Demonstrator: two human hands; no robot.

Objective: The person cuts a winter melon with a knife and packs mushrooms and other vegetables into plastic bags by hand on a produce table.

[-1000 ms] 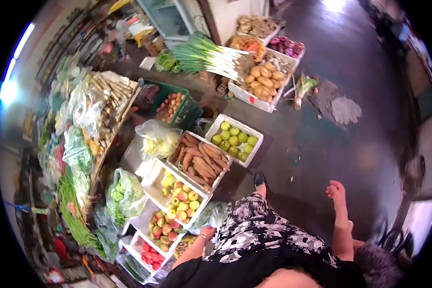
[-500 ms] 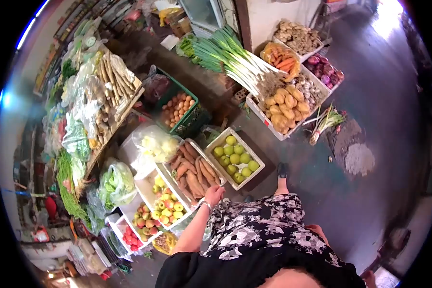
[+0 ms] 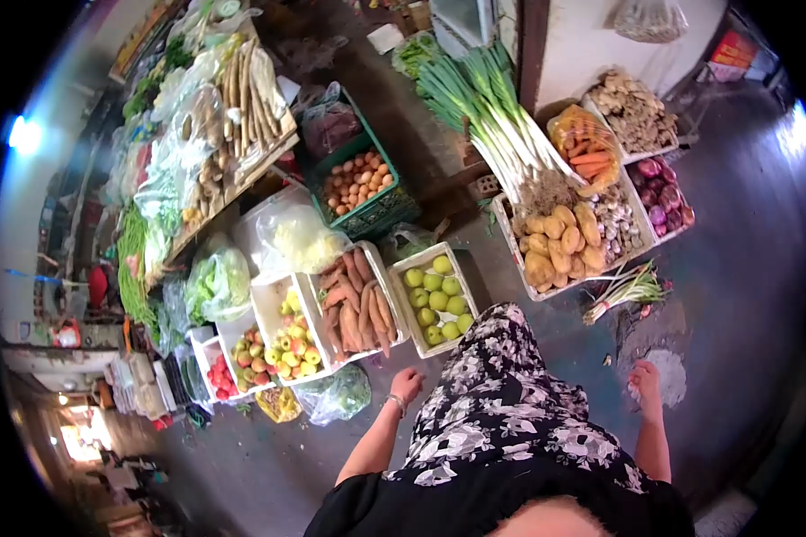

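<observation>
Stall and floor as seen from the head, with clock positions taken about the centre of the view. The left hand [image 3: 407, 383] was held at six o'clock, its fingers curled inward; whether anything was enclosed could not be told. The right hand [image 3: 642, 380] was carried at four o'clock, loosely bent, its grip likewise unclear, and was seen against a pale patch [image 3: 670, 383] of the floor [image 3: 260, 465].

Nearest the left hand, just off centre toward eight o'clock, sweet potatoes [image 3: 363, 300] were heaped in a white crate, and were left untouched by either hand. Beside them, toward five o'clock, green fruit [image 3: 437, 300] was contained in a second crate. Apples [image 3: 294, 347] were arranged at eight o'clock, and a plastic bag [image 3: 338, 394] was set on the floor at seven.

The floor was formed of smooth, dark grey material, dully lit. A bundle of spring onions [image 3: 625, 294] was laid on it at three o'clock, below crated potatoes [image 3: 560, 243]. At one o'clock leeks [image 3: 497, 125] were propped with their roots against the potatoes. Eggs [image 3: 358, 182] were held in a green basket at eleven o'clock, and a raised stand [image 3: 264, 161] was crowded with bagged vegetables at ten. The room was lit by a lamp [image 3: 24, 134] between nine and ten o'clock; a pale wall [image 3: 578, 58] was seen toward one.
</observation>
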